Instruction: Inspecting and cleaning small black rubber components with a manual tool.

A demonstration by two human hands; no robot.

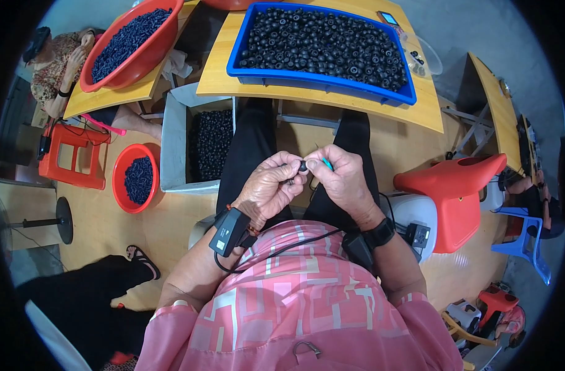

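Above my lap, both hands meet at a small round black part (303, 166). My left hand (275, 184) pinches it between thumb and forefinger, the other fingers curled beneath. My right hand (341, 176) is closed against the part's other side. From its fingers pokes a small teal piece (327, 164), most of it hidden by the grip; its kind does not show. Beyond my knees a blue tray (264, 79) full of similar black round parts rests on a yellow table (217, 80).
A grey box (174, 139) of black parts stands left of my legs. Red basins (162, 55) (118, 179) hold dark strip-like pieces. A red stool (75, 154), a red chair (449, 198) and a blue stool (523, 241) stand around. A person (56, 68) sits at the far left; another's dark-clothed leg (90, 290) is near left.
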